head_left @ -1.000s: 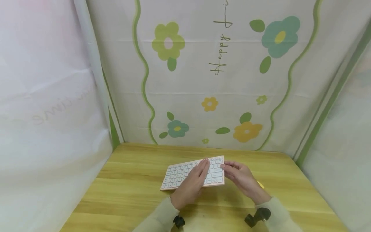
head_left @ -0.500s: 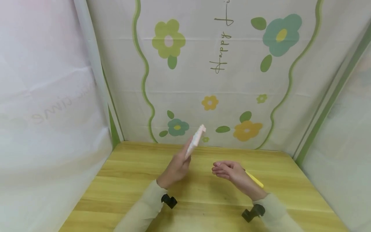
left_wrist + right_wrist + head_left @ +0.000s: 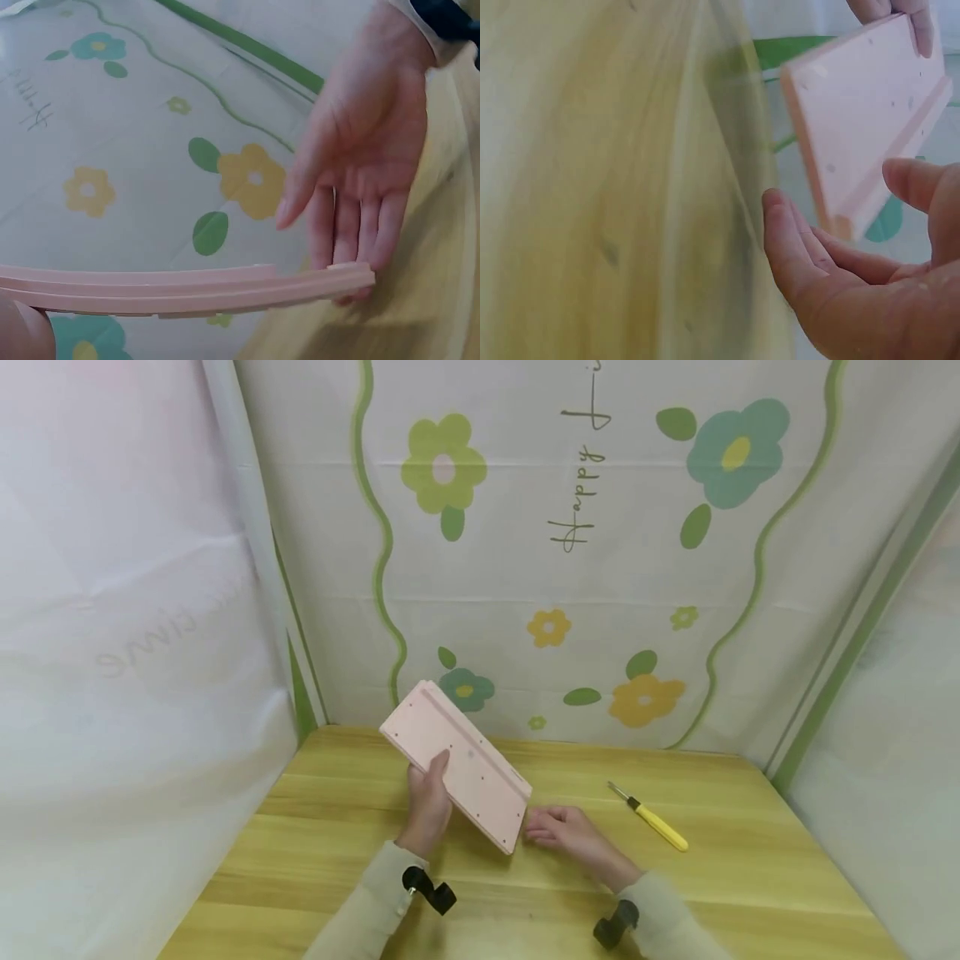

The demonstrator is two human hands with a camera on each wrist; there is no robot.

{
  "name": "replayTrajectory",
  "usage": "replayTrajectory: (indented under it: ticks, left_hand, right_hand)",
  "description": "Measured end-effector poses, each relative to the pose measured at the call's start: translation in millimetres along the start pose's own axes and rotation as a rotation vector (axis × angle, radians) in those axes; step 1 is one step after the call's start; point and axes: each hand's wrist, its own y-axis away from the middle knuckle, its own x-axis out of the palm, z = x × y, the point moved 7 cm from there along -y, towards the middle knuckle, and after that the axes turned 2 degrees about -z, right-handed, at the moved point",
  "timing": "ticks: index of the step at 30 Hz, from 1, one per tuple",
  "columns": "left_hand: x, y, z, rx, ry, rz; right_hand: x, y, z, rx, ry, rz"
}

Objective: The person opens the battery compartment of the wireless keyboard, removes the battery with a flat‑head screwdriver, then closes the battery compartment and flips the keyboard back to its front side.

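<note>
Vs. half a sec ago, your keyboard (image 3: pixel 480 764) had swung from edge-on to pink underside facing you, & your R hand (image 3: pixel 573 839) had shifted L, leaving the screwdriver (image 3: pixel 660 827) in full view. Risk, prob.: you had only one long edge, nr its middle, so a loose grip cd let the keyboard twist or slip, its low corner knocking the worktop (image 3: pixel 315 810) or your R hand.

Your L hand (image 3: pixel 429 797) gripped that edge, thumb on the underside; the keyboard slanted up & across to its R, held over the worktop twd the far edge, low end by your R hand. R hand was empty, fingers loosely bent, just beside that low corner; cdn't tell if touching. Screwdriver lay twd the worktop's far R corner, approx.
</note>
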Motion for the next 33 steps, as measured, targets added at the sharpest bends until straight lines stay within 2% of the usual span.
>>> replayTrajectory:
  ticks: [2,4,6,8,12,17,20,24,27,30,33]
  left_hand:
    - [-2.4,-0.1,4.6,0.002,0.113,-0.035]
    - [-4.0,-0.1,8.8,0.005,0.173,-0.056]
    - [-5.3,-0.4,12.6,-0.001,0.196,-0.066]
    - [-6.5,-1.2,15.5,-0.012,0.181,-0.055]
    - [-7.3,-3.8,12.2,-0.04,0.135,0.032]
    - [-16.4,-10.1,-11.6,-0.055,0.079,0.153]
    - [-32.0,-18.1,-19.6,-0.114,-0.047,0.183]
    - [-54.7,-25.7,-15.3,-0.199,-0.357,0.244]
    - [-65.9,-24.5,-3.5,-0.226,-0.573,0.305]
    - [-72.5,-19.0,11.6,-0.246,-0.685,0.365]
    - [-76.0,-13.0,23.7,-0.245,-0.751,0.412]
  right_hand:
    - [6,-4,-4,-0.002,-0.058,-0.007]
    - [10,-7,-6,0.0,-0.111,-0.024]
    - [11,-8,-9,0.01,-0.166,-0.056]
    - [9,-10,-14,0.022,-0.21,-0.084]
    - [-7,-10,-22,0.049,-0.312,-0.155]
    - [-48,-5,-10,0.035,-0.354,-0.298]
    - [-72,0,5,0.018,-0.351,-0.312]
    - [-97,6,16,0.014,-0.297,-0.24]
    - [-108,9,13,0.03,-0.153,-0.225]
    - [-113,10,5,0.064,0.043,-0.263]
    - [-114,10,-5,0.096,0.186,-0.324]
